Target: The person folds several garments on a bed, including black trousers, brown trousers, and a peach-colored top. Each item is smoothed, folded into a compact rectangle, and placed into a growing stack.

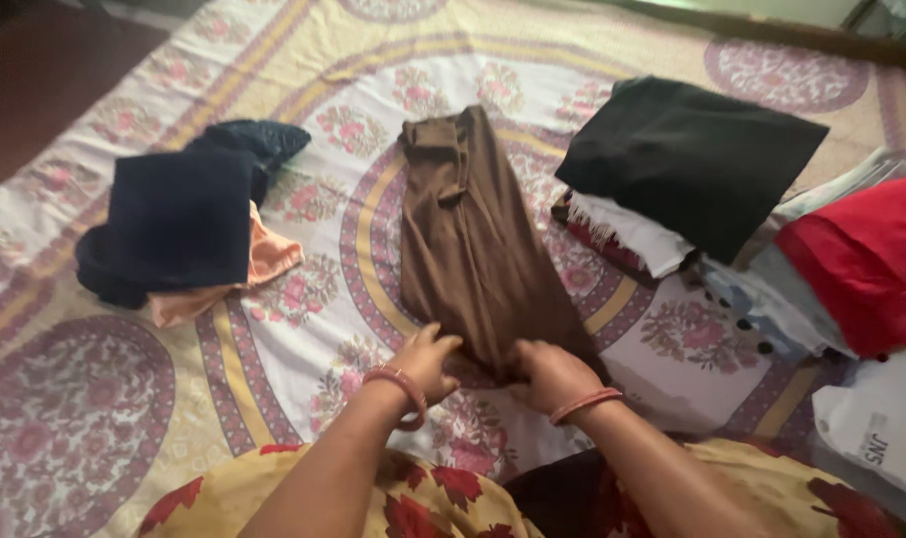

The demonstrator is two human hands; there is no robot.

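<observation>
Brown trousers (pixel 473 239), floral-patterned bedsheet (pixel 303 329)

Both hands (pixel 428 361) (pixel 551 377) grip brown trousers (pixel 470 244) on bedsheet (pixel 303 329)

Bare bedsheet (pixel 303 299) lies open left of the brown trousers (pixel 473 249); beyond it the navy pile (pixel 179 219) blocks, right, the black-topped stack (pixel 692 159) crowds close.

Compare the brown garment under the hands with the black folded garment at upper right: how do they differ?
The brown garment lies long and narrow directly on the bedsheet; the black garment is a wide folded square topping a pile. Both hands, left hand and right hand, grip the brown one; the black one lies untouched. Both are plain and dark.
</observation>
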